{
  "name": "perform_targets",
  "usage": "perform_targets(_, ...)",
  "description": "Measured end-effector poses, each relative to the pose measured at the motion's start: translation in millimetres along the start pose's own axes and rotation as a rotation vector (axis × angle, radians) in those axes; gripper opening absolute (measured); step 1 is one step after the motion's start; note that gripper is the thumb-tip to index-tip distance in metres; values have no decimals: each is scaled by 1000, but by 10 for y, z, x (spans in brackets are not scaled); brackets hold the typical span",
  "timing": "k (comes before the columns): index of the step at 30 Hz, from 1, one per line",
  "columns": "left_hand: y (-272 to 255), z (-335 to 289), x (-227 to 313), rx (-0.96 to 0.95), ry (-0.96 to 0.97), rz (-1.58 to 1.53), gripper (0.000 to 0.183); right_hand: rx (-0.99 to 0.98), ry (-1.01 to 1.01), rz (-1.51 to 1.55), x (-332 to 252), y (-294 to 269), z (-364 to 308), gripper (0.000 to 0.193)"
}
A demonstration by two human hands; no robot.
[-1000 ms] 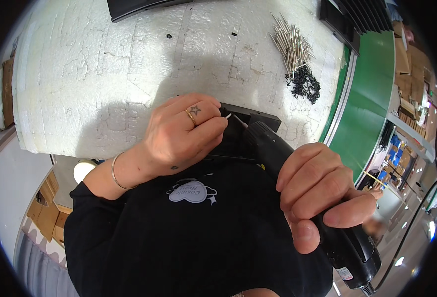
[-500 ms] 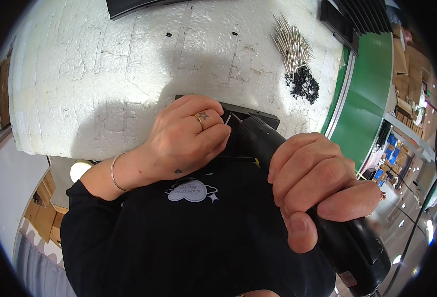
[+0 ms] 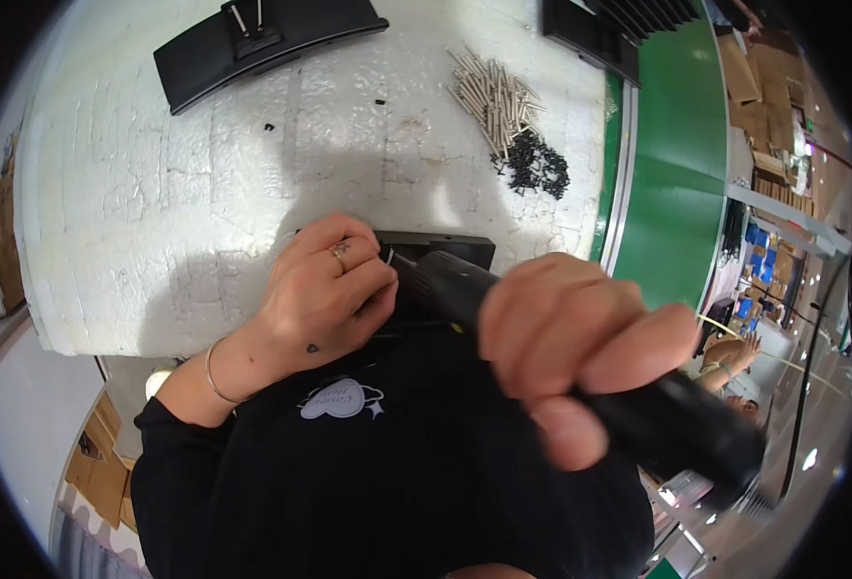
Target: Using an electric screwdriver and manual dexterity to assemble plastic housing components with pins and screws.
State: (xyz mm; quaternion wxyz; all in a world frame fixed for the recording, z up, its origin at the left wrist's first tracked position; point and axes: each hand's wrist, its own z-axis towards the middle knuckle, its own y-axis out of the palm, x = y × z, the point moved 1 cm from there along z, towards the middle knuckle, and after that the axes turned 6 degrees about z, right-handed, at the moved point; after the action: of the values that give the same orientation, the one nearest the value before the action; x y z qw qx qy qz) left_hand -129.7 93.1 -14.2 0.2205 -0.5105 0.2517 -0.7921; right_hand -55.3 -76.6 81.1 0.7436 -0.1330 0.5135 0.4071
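My right hand [image 3: 580,352] is wrapped round a black electric screwdriver [image 3: 672,429], its rear end blurred by motion. The screwdriver's nose points left, with its thin bit at my left fingertips. My left hand [image 3: 324,289] is closed, fingers curled and pressed together at a black part [image 3: 460,249] by the near table edge, close to my body. A short silver piece [image 3: 390,256] shows between these fingertips and the bit. What lies inside the left fingers is hidden, and my hands and the tool cover much of the black part.
Silver rods [image 3: 495,96] lie heaped beside a pile of small black screws [image 3: 537,166] on the white-covered table [image 3: 223,193]. A black panel with two upright rods [image 3: 271,48] stands far left, black finned parts [image 3: 595,39] far right. Another person's hand [image 3: 735,355] shows beyond the green surface [image 3: 677,183].
My view has shifted, so the table and both hands sit further left, and more of the far black panel shows. The screwdriver's bit stays at my left fingertips; its rear end has swung up.
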Motion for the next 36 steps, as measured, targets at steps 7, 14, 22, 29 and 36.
perform_targets(7, -113, 78, 94, -112, 46, -95, 20, 414, -271, -96, 74, -539, -75, 34)
perform_targets(14, -211, 260, 32, -116, 30, -62, 19, 465, -256, -115, 173, -690, -130, 31)
perform_targets(22, 18, 791, -146, -180, 97, -86, 13, 439, -316, -30, -42, -630, -194, 31)
perform_targets(29, 423, 1036, -254, -155, 188, -90, 17, 505, -300, -53, 132, -659, -155, 31)
perform_targets(36, 434, 1059, -233, -107, 164, -97, 15, 554, -268, -102, 37, -686, -175, 26)
